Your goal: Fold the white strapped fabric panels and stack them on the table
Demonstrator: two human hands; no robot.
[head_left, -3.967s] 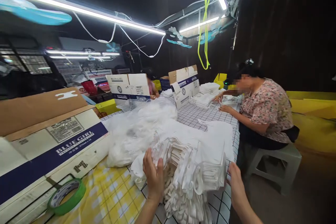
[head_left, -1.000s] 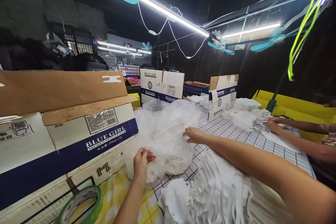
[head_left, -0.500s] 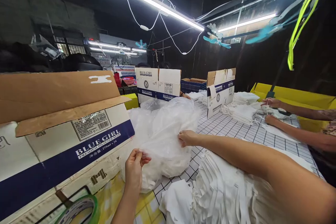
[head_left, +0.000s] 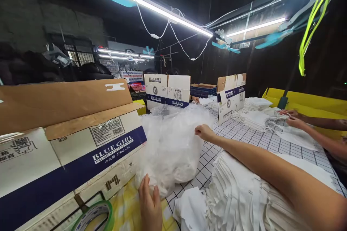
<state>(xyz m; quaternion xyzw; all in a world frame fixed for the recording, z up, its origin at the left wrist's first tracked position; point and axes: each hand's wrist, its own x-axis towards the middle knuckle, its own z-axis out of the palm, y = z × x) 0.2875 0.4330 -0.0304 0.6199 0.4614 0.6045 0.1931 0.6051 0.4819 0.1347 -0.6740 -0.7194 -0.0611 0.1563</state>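
Note:
A heap of clear plastic bags [head_left: 173, 144] lies on the table in front of me. My right hand [head_left: 204, 132] reaches across and pinches the plastic at its right side. My left hand [head_left: 150, 204] rests at the heap's lower edge, fingers together and flat against the plastic. Under my right forearm sits a thick stack of folded white cloth bags [head_left: 244, 195].
A Blue Girl carton [head_left: 62, 151] lies open at my left, with a green tape roll [head_left: 94, 216] below it. Two more cartons [head_left: 166, 90] [head_left: 230, 95] stand farther back. Another person's hands [head_left: 291, 119] handle white cloth on the checked table [head_left: 244, 133] at right.
My left hand let go its pinch on the plastic and dropped lower to the heap's base. My right hand moved slightly up and right on the plastic.

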